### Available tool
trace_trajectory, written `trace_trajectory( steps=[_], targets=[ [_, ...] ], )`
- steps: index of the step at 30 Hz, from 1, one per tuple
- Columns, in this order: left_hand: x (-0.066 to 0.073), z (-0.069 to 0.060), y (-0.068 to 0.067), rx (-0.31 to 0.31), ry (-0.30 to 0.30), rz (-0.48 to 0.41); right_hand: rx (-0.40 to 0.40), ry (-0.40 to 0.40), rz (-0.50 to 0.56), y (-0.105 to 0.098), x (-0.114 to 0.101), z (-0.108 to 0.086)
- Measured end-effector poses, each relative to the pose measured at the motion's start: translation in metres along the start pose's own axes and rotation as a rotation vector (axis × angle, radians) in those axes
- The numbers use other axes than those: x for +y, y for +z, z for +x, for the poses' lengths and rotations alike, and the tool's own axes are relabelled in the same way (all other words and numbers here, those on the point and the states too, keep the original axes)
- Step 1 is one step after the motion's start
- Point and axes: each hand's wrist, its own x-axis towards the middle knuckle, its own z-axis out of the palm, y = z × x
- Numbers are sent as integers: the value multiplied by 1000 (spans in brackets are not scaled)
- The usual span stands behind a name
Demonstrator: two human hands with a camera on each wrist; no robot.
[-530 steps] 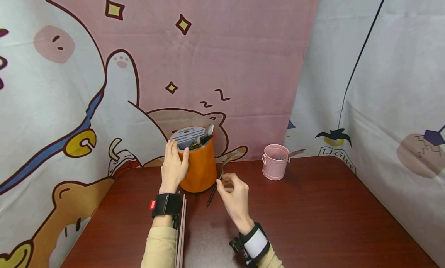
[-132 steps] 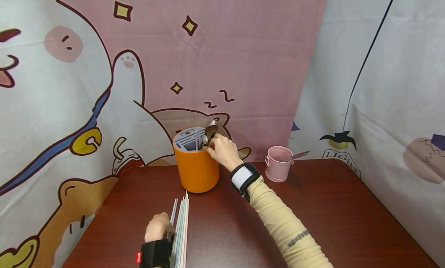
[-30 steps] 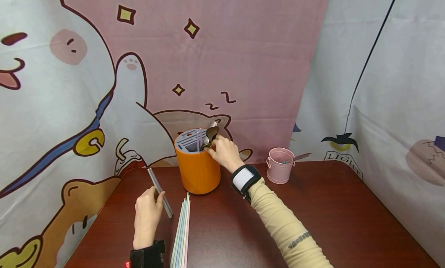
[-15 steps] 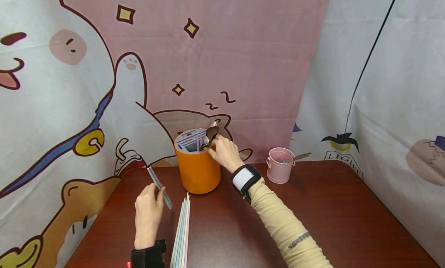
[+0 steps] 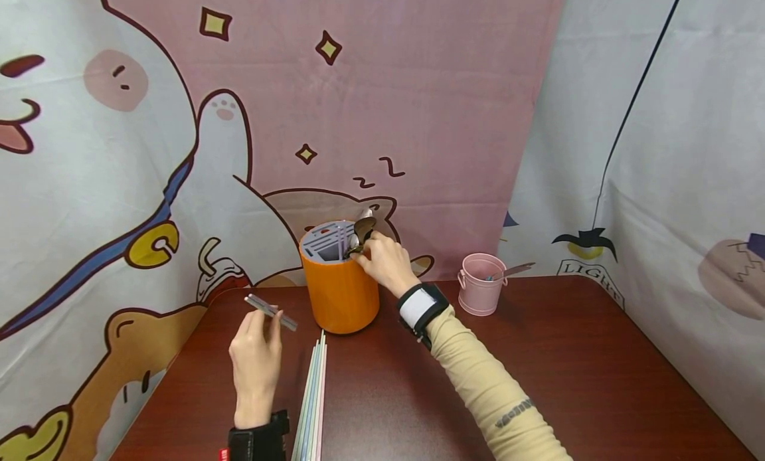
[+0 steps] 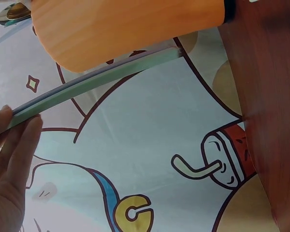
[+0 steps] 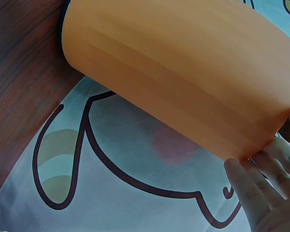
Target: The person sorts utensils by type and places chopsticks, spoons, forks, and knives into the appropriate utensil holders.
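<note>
My left hand (image 5: 257, 371) pinches a pair of pastel chopsticks (image 5: 269, 311) between thumb and fingers, above the table and left of the orange utensil holder (image 5: 342, 298). In the left wrist view one chopstick looks green, the other greyish purple. My right hand (image 5: 387, 262) grips the holder's rim at its right side, fingers against the outside in the right wrist view. Beside that hand several spoons (image 5: 363, 227) stick up from the holder. Light purple chopsticks (image 5: 342, 242) stand upright in it, near the slotted grey insert (image 5: 323, 238). Inside the holder, their lower ends are hidden.
Several pastel chopsticks (image 5: 312, 394) lie in a bundle on the brown table (image 5: 538, 374), in front of the holder. A pink bucket (image 5: 476, 291) with a handle-like piece (image 5: 515, 270) leaning out stands at the right rear. A printed cloth (image 5: 418, 102) hangs behind.
Since the oldest frame a fork has left my right hand, which now grips the rim. My left hand has lifted two chopsticks off the table; their near end has swung up over the last second.
</note>
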Motion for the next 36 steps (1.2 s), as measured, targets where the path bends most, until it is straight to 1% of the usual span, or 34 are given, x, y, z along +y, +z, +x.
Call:
trace_trajectory(
  steps=[3, 6, 8, 10, 13, 15, 17, 19, 21, 22, 23, 25, 28, 32, 34, 36],
  targets=[
    [3, 1, 1, 36, 27, -31, -1, 2, 1, 0, 0, 0],
    [5, 2, 1, 58, 43, -57, -3, 3, 2, 0, 0, 0],
    [7, 2, 1, 77, 43, -82, -6, 2, 4, 0, 0, -1],
    [9, 2, 1, 112, 37, -113, -8, 0, 5, 1, 0, -1],
    [16, 3, 4, 220, 15, -172, -6, -1, 2, 1, 1, -1],
    [22, 4, 6, 321, -5, -211, -3, -1, 1, 1, 1, -1],
    [31, 5, 10, 438, -21, -258, 2, -2, 0, 1, 1, -1],
    [39, 7, 14, 545, -20, -309, 4, -4, 2, 0, 1, -1],
    [47, 9, 16, 624, -4, -360, 1, -4, 2, 0, 1, 0],
    [51, 10, 18, 652, 1, -382, 1, -4, 0, -1, 1, 0],
    [54, 10, 20, 664, 1, -396, 2, -3, -1, -1, 1, 0],
    [58, 12, 26, 664, -10, -420, 2, -2, -5, -2, 1, 1],
    [59, 18, 36, 630, -35, -434, 2, -4, -9, -1, 1, 1],
    [59, 30, 45, 563, -14, -429, 1, -2, -11, 0, 0, 1],
    [58, 35, 48, 518, 2, -413, 2, 2, -11, 0, 0, 1],
    [55, 40, 52, 459, 14, -391, 2, 2, -11, 1, 0, 1]
  ],
)
